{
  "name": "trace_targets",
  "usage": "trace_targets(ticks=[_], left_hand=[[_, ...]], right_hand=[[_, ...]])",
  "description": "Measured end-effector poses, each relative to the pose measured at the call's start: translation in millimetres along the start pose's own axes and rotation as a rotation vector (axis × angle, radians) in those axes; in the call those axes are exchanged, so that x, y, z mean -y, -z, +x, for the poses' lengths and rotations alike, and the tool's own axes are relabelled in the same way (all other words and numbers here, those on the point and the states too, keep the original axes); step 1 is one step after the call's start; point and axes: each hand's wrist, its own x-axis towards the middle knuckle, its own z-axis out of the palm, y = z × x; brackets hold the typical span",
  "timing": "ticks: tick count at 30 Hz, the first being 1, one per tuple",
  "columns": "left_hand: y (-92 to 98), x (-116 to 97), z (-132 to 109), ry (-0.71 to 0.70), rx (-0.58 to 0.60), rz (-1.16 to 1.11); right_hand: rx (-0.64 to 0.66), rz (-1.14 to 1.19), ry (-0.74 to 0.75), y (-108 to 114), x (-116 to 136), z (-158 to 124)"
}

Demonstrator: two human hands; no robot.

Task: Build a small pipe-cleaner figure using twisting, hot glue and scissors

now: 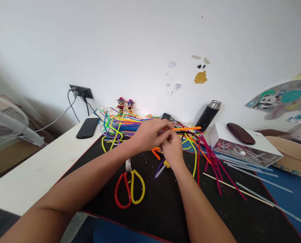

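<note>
My left hand (150, 134) and my right hand (171, 145) meet above the black mat (165, 206), fingers pinched together on an orange pipe cleaner (188, 128) that sticks out to the right. A pile of coloured pipe cleaners (120, 126) lies behind the hands, and red and pink ones (213, 162) fan out to the right. Scissors with red and yellow handles (129, 187) lie on the mat under my left forearm. A short purple and white piece (160, 168) lies below my right hand.
A black phone (87, 127) lies at the back left near a wall socket (81, 91). Two small figures (125, 104) stand by the wall. A black flask (207, 115), a white box (244, 146) with a dark case on it, a thin wooden stick (236, 189) and a fan (6, 121) are around.
</note>
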Motion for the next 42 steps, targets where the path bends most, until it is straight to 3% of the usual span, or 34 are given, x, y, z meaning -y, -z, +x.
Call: trace_targets(ticks=[4,8,9,11,14,15,17,20,28,35,42], left_hand=[[-5.0,2.4,-3.0,-0.016,-0.036,-0.077],[1.5,-9.8,-13.6,-0.042,-0.219,-0.166],[3.1,-13.6,-17.8,-0.041,-0.220,-0.176],[3.9,-18.2,-27.0,0.036,-0.042,-0.241],[-1.9,-12.3,-37.8,0.301,0.330,-0.479],[-4.9,-7.2,-39.3,0.397,0.392,-0.605],[-10.1,4.8,-38.9,0.543,0.298,-0.796],[-12.1,18.6,-31.7,0.648,0.027,-0.963],[-5.0,20.6,-9.2,0.659,-0.205,-1.046],[-12.3,37.6,-7.1,0.680,-0.219,-0.932],[-9.3,38.4,-11.4,0.697,-0.205,-0.942]], right_hand=[[-0.005,0.043,-0.004,-0.5,0.8,-1.7],[0.025,0.230,-0.007,-0.3,5.1,-1.4],[0.010,0.264,-0.009,0.6,6.4,-0.7],[-0.056,0.297,-0.009,3.4,8.8,1.1],[-0.163,0.307,-0.020,7.7,12.5,3.7],[-0.188,0.317,-0.024,8.5,13.5,4.3],[-0.224,0.344,-0.031,9.1,14.7,5.4],[-0.254,0.357,-0.031,8.0,14.1,6.5],[-0.169,0.332,-0.038,5.9,12.8,4.8],[-0.108,0.369,-0.060,5.8,14.9,4.7],[-0.075,0.406,-0.046,6.5,11.8,6.0]])
